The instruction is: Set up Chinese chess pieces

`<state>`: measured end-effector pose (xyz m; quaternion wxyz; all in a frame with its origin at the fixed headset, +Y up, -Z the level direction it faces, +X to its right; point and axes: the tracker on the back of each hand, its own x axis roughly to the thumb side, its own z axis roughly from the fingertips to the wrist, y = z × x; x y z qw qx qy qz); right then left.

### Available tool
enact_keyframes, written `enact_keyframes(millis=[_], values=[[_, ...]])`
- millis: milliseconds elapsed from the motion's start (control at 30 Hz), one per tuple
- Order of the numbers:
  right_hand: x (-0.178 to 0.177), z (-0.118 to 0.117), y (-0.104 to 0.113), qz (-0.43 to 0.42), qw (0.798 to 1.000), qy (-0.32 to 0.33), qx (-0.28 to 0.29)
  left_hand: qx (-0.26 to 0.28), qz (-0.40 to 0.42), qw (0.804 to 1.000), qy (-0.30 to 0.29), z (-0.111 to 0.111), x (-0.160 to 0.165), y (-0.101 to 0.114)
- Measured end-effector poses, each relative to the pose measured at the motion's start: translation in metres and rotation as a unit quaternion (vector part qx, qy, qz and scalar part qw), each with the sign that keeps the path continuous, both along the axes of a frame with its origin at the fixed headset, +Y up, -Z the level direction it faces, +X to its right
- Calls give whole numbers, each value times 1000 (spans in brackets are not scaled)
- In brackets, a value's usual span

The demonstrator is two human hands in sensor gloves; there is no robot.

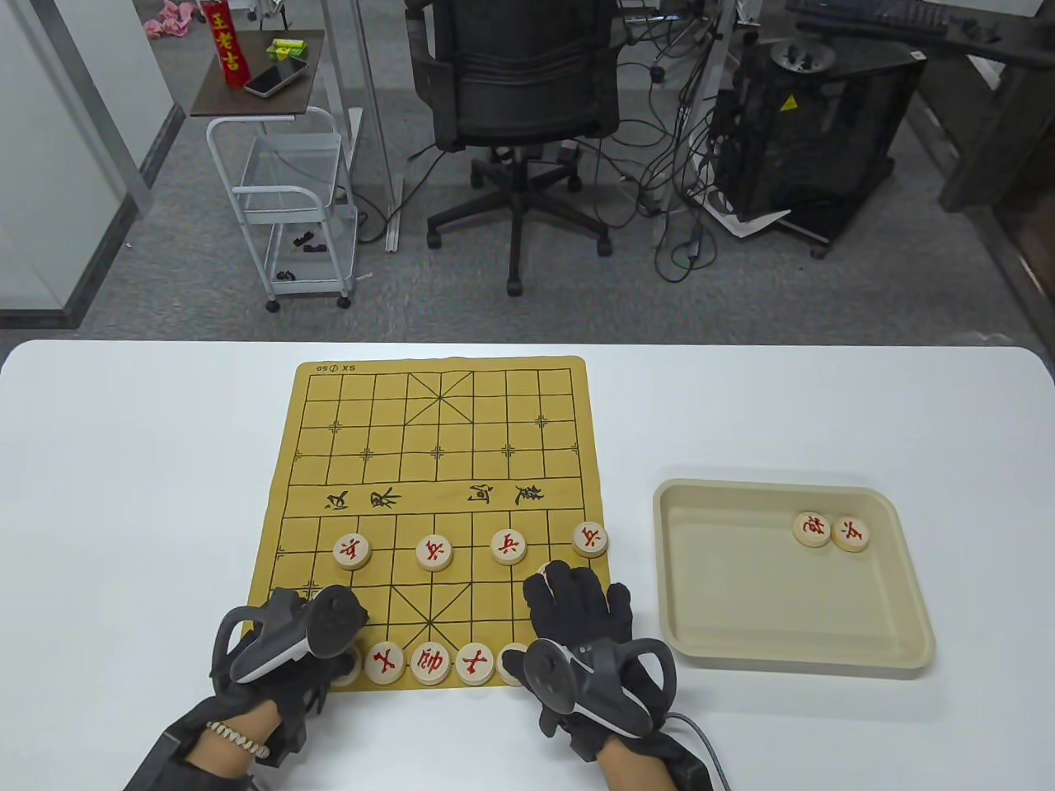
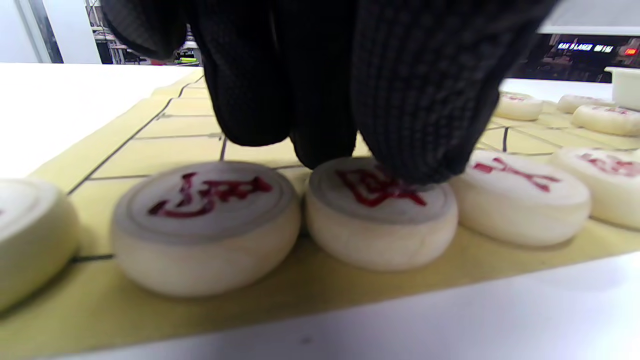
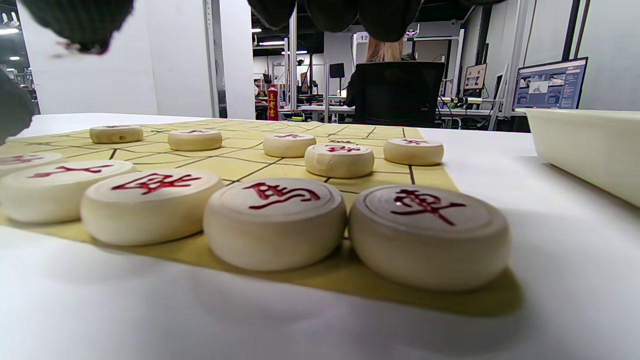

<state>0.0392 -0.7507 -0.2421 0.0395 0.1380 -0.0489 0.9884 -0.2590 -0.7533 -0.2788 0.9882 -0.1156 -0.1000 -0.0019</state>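
The yellow board (image 1: 437, 494) carries red-lettered wooden pieces. Several soldiers (image 1: 434, 552) stand in one row, and more pieces (image 1: 430, 662) line the near edge. My left hand (image 1: 288, 643) is over the near-left pieces. In the left wrist view its fingertips (image 2: 415, 150) touch the top and far edge of one piece (image 2: 380, 215). My right hand (image 1: 577, 606) hovers spread over the near-right corner and holds nothing. Its fingertips (image 3: 385, 20) hang above a piece (image 3: 340, 159). The chariot (image 3: 430, 235) and horse (image 3: 275, 222) lie below it.
A beige tray (image 1: 907, 651) stands to the right of the board with two pieces (image 1: 831, 531) in its far corner. The far half of the board has no pieces. An office chair (image 1: 519, 91) stands beyond the table's far edge.
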Motion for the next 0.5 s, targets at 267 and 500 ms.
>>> enact_keyframes(millis=[267,500], values=[[-1,0,0,4,1000,-1,2,137,104,985,23,4,2,39],[-3,1,-1,8,1000,-1,0,198,111,973,31,19,-8,28]])
